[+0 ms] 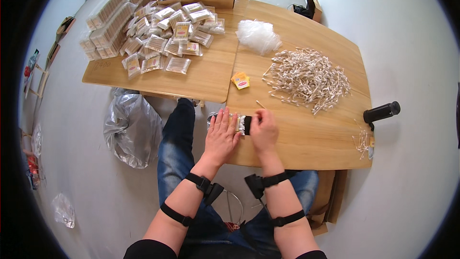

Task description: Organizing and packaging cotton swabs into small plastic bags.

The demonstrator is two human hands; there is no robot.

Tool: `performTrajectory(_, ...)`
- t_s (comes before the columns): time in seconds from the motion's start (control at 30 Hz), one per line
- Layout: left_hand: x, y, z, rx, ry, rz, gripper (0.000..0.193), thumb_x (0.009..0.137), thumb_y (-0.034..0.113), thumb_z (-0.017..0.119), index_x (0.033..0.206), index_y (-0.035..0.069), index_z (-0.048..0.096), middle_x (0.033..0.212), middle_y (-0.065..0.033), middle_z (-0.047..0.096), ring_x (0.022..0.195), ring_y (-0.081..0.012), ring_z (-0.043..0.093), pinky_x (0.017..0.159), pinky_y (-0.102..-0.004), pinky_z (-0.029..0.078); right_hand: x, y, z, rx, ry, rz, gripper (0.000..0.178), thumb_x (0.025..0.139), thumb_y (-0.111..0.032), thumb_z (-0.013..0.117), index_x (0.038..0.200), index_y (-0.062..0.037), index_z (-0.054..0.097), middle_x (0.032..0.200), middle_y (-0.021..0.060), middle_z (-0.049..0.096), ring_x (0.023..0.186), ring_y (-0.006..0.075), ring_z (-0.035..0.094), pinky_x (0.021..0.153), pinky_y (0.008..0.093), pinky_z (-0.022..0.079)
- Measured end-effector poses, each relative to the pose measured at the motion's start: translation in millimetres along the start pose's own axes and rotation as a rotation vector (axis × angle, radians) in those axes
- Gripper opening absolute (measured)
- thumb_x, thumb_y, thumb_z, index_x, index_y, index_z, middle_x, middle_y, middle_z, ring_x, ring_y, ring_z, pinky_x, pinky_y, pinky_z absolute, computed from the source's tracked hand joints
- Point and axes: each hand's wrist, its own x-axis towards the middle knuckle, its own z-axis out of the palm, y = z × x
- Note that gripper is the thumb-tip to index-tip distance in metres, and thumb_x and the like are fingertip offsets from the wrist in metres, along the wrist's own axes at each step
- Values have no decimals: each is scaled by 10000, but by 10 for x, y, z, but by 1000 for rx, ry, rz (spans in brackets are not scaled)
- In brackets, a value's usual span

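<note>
My left hand [220, 139] lies flat, fingers stretched out, over a small pack of cotton swabs [241, 124] at the table's front edge. White swab tips show just past its fingers; the rest of the pack is mostly covered. A flat black piece [247, 125] sits at the pack's right end. Right beside it, my right hand [265, 132] is closed, its fingertips touching or close to the black piece; what they pinch is hidden. One loose cotton swab [260, 104] lies just beyond that hand. Farther off are a few yellow printed cards [241, 80].
A big heap of loose cotton swabs [309, 79] spreads at the right, near clear plastic bags [258, 36]. Filled swab packs [163, 33] pile up at the far left beside stacked bundles [108, 29]. A black cylinder [382, 112] stands out at the right edge. A grey plastic bag [132, 129] is below left.
</note>
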Motion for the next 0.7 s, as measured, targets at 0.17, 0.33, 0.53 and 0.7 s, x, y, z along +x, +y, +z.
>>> performTrajectory(0.17,-2,85,-84,160,25,-10,666,933,392,565,1488,67,390,1579,-190,277,1480,-313,235,1195,-524,126,335,731,-415,-323,97,-139,386,883,-169,623,1244,-45,564,1346,156,534,1292,339,458,1044,469,379)
performTrajectory(0.33,136,426,-61,190,-2,80,668,931,380,563,1488,60,380,1580,-155,292,1488,-282,221,1203,-516,98,384,939,-555,-554,-43,-186,545,928,-257,580,1423,-54,471,1497,128,437,1430,312,330,1168,506,248)
performTrajectory(0.53,582,682,246,180,-46,176,613,918,324,585,1450,59,437,1555,-145,349,1472,-283,264,1198,-526,104,254,890,-569,-511,-126,-254,513,953,-261,547,1417,-52,479,1466,100,485,1406,282,377,1172,502,242)
performTrajectory(0.7,604,771,389,160,-68,133,549,923,318,582,1411,82,500,1485,-160,415,1422,-302,331,1181,-542,170,242,929,-709,-212,-55,-318,386,892,-139,605,1264,-36,600,1325,111,588,1278,304,497,1085,476,362)
